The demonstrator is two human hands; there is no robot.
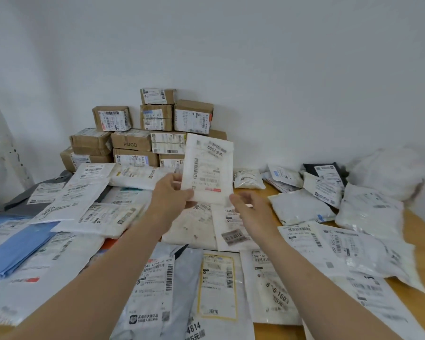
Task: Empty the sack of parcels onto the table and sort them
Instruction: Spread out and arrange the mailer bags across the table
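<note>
Parcel (207,168) in sorting: our left hand (169,195) fingers pinch its corner, right hand (250,209) fingers spread beside; next, we pick its pile.

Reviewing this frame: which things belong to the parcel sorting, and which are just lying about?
Job: white parcel held up by the left hand; right hand open beside it; flat mailers on the table; stacked cardboard boxes; crumpled white sack.
Lying about: metal shelf upright; white wall.
</note>
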